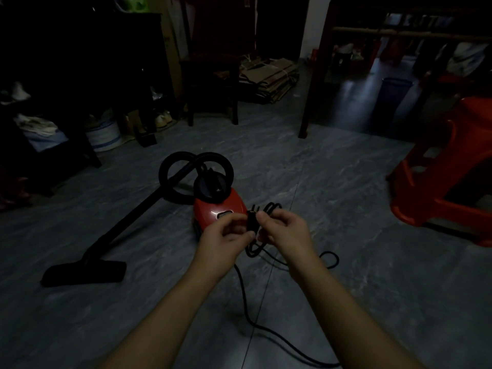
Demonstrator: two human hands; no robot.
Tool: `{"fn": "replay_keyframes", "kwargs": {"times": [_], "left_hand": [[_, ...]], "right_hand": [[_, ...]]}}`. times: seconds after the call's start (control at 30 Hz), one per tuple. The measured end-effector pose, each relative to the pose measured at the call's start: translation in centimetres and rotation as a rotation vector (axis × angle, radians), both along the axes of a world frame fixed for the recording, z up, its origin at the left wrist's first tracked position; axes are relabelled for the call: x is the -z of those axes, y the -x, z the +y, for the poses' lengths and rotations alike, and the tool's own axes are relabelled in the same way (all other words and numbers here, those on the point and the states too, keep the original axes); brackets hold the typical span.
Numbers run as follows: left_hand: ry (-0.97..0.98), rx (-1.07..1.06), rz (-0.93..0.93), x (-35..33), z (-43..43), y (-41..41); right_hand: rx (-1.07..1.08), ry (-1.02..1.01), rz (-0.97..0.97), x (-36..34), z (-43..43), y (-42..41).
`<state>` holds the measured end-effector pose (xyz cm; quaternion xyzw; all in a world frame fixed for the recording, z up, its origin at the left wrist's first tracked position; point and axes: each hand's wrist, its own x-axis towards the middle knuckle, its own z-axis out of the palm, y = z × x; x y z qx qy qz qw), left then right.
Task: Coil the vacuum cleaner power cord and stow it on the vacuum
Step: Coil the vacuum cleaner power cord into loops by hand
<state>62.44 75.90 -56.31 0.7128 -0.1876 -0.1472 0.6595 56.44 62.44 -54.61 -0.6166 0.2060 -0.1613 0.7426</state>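
Centre frame, the left hand [222, 237] and right hand [286, 230] both pinch a small bundle of black cord [259, 227], just in front of the red vacuum [219, 209]; loose cord trails across the floor [372, 262] lower right

A vacuum [221, 209] is shown with a glossy red plastic shell. Its cord [242, 296] is seen as matt black rubber. The floor [346, 209] is laid in smooth grey marbled tile; cardboard [269, 75] looks dull and creased.
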Motion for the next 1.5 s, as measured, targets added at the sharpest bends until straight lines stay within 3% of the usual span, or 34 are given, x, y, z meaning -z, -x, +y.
{"fn": "replay_keyframes", "kwargs": {"times": [0.27, 0.6, 0.9, 1.2, 1.5], "left_hand": [[0.099, -0.036, 0.192, -0.3, 0.5, -1.3], [0.252, -0.148, 0.4, 0.2, 1.1, -2.8], [0.317, -0.187, 0.42, 0.6, 0.8, -3.1], [0.383, -0.246, 0.412, 0.3, 0.9, -3.4], [0.043, -0.119, 0.232, 0.9, 0.8, -2.8]], "right_hand": [[-0.01, 0.308, 0.053, 1.2, -1.1, -0.4], [-0.098, 0.507, 0.061, 2.9, -1.2, -0.4], [-0.255, 0.551, 0.116, 3.6, -0.4, -0.1], [-0.152, 0.55, 0.13, 4.6, -0.3, -0.6], [0.072, 0.575, 0.002, 3.5, -1.2, -0.6]]}}
